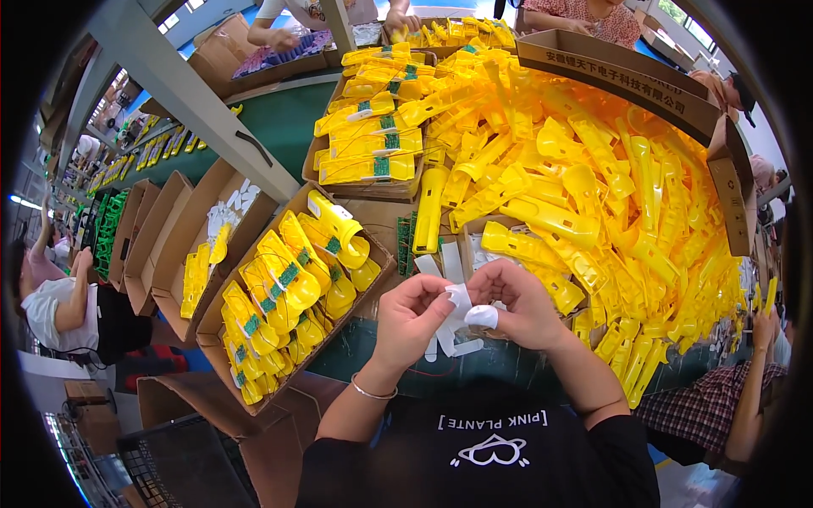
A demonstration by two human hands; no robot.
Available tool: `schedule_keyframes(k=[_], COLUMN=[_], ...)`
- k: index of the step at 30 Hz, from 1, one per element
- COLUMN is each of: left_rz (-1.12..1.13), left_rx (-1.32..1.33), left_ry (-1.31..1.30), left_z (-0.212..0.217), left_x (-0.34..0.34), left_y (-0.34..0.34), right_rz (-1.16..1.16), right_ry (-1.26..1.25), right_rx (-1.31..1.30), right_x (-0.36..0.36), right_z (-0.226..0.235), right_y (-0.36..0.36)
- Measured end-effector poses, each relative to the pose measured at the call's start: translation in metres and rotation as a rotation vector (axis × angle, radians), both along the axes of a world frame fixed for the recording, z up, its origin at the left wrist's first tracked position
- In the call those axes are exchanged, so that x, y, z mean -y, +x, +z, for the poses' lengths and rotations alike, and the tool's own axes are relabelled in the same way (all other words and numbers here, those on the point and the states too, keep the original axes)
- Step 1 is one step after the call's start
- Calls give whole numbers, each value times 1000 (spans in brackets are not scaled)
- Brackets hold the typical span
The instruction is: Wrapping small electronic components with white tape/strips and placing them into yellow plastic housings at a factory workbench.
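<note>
In front of my chest, over the bench, my two hands meet at a small white strip [458, 298]. My left hand [412, 320] pinches it between thumb and fingertips. My right hand [527, 306] is closed at the strip's other side, fingers curled, with a white cover [481, 317] over the thumb tip. The strip's material cannot be made out. More flat white pieces [446, 337] lie just beneath my hands. Beyond them stands a long yellow plastic housing [432, 207], beside a stack of green circuit boards [406, 241].
A heap of yellow plastic shells [584, 195] fills the right side, bordered by a cardboard wall [614, 72]. Boxes of yellow parts with circuit boards [288, 273] and wires [373, 140] stand left and ahead. A metal post [195, 93] rises at left. Other people work around the bench.
</note>
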State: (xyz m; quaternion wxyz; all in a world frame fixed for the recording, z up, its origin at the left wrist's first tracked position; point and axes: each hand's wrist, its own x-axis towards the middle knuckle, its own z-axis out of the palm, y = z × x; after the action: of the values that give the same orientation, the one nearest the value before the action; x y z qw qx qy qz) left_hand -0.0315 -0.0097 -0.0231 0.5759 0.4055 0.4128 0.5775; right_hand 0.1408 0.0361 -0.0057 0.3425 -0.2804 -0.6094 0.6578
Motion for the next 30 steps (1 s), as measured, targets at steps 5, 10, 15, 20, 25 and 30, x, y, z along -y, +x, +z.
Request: schedule_keyframes(k=[5,10,15,20,25,30], left_rz=[-93,-142,69,132,110,26], left_rx=[60,73,253,206,310,144], left_ry=[-33,-68,-141,-118,-154,-31], left_z=[7,6,-1,-7,-14,-24], left_x=[6,7,-5,-16,-15,13], left_y=[-1,-1,-3,2,3,7], right_rz=[-37,4,261,210,-84,-291], right_ry=[-62,-7,-27,-385,-545,-341], right_rx=[-95,-120,48,-25,-159,-191], right_x=[4,0,3,20,18,13], right_z=[2,-7,-6,-26,-18,-19], right_y=[6,16,16,1,-6,-4])
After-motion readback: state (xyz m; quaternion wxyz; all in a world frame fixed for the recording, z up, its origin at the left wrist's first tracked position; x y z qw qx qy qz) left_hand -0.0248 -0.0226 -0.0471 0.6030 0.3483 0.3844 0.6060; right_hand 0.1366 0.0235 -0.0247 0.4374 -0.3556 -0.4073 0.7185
